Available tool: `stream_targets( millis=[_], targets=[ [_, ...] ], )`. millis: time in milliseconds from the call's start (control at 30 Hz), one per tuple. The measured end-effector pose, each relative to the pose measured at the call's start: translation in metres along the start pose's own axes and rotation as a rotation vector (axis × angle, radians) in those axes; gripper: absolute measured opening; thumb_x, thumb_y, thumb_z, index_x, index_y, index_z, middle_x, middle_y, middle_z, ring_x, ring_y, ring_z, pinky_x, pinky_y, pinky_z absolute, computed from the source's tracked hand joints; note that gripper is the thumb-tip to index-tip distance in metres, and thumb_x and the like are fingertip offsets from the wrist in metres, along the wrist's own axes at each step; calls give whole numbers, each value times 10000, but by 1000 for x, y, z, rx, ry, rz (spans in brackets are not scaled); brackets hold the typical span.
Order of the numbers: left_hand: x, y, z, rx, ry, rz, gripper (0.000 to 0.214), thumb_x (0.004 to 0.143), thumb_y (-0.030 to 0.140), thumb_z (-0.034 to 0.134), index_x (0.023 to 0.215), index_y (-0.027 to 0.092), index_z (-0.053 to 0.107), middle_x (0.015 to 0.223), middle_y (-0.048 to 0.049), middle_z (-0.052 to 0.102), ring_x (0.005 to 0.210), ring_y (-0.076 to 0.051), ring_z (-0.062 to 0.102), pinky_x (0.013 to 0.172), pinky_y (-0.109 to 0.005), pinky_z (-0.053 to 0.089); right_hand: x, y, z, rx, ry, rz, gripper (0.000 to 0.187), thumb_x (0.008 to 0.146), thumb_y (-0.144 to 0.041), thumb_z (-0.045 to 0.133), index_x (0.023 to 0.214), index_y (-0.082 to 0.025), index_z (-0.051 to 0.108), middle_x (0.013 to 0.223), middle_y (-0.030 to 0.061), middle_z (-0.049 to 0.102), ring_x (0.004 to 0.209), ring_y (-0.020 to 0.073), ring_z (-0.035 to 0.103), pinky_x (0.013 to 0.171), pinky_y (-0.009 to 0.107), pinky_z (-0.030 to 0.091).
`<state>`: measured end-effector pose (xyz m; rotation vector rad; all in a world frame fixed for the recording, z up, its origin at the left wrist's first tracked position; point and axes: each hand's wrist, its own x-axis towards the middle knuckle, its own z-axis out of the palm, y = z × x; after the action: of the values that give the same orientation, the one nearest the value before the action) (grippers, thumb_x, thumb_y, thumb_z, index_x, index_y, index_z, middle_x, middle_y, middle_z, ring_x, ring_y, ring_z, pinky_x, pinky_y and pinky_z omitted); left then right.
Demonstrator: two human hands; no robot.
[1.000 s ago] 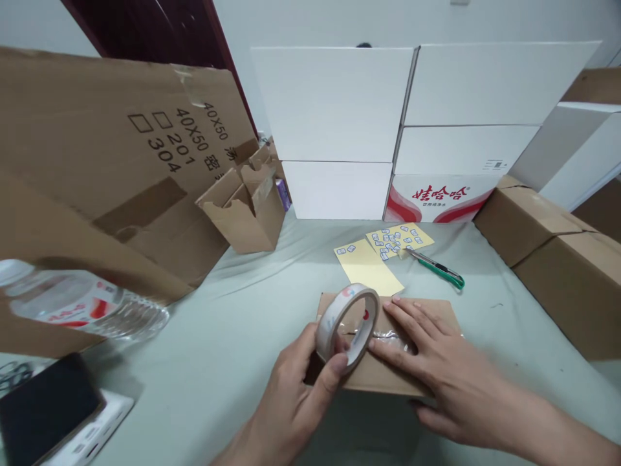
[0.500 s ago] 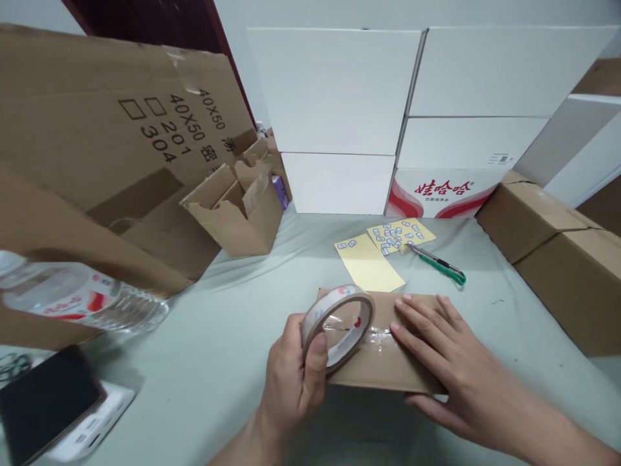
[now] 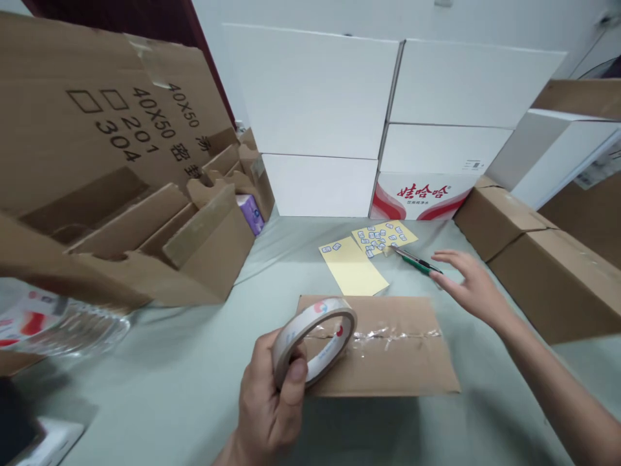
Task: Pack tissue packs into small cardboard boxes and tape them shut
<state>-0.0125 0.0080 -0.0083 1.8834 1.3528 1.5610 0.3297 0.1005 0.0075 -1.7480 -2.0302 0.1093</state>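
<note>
My left hand (image 3: 272, 401) is closed around a roll of clear tape (image 3: 313, 340), holding it upright over the near left corner of a small flat cardboard box (image 3: 388, 362). A strip of clear tape (image 3: 392, 336) runs along the box's top seam from the roll. My right hand (image 3: 468, 285) hovers beyond the box with its fingers spread, fingertips at the green-handled utility knife (image 3: 417, 261) lying on the table.
Two yellow sheets (image 3: 352, 272) with small stickers lie behind the box. White cartons (image 3: 388, 123) are stacked at the back, brown boxes (image 3: 543, 272) on the right, open cardboard boxes (image 3: 184, 239) and a plastic bottle (image 3: 72, 323) on the left. Grey cloth (image 3: 184, 388) covers the table.
My right hand has lifted off the taped box and reached forward to the knife. The tape roll has drawn back toward the box's left end, leaving a longer strip on the seam.
</note>
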Motion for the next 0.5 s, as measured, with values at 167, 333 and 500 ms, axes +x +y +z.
stream_targets(
  millis=[167,333,500],
  targets=[
    [1,-3,0,-63,-5,15,215,969,377,459,1065,200,536,733,3,591,633,-154,597,558,-260,495,36,58,73,-102,-34,175,368,873,-308,584,1191,-124,602,1156,150,660,1092,275,599,952,418,454],
    [0,-1,1,-88,-10,57,213,991,400,412,1023,215,512,733,13,564,621,-135,582,544,-246,482,45,58,88,-114,12,224,289,850,-311,541,1013,-103,658,978,178,660,982,310,595,864,436,458],
    [-4,-4,6,-168,27,42,288,984,467,414,1038,200,509,713,19,557,575,-121,555,519,-238,467,3,31,21,-27,66,162,412,838,-536,522,1041,-201,649,904,84,692,741,244,633,665,344,507]
  ],
)
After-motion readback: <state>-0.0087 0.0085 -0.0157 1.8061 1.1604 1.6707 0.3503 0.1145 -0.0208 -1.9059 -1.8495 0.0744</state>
